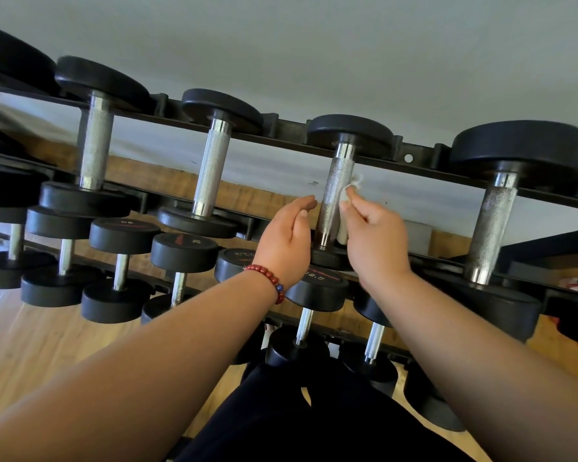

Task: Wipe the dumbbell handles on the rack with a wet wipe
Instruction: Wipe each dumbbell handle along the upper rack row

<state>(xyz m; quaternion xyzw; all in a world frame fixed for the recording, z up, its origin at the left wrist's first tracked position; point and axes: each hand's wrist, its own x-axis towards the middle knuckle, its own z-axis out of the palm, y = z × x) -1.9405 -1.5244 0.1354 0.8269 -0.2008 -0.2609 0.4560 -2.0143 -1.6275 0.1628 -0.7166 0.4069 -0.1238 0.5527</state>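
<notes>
The wet wipe [347, 191], a small white wad right of centre, is pinched in the right hand [374, 235] against a knurled dumbbell handle [335, 195] on the rack [411, 158]. The left hand [287, 238] hovers loosely open just left of it, holding nothing. The job looks mid-course: nothing shows whether the neighbouring handles [212, 165] or the lower rows are done.
</notes>
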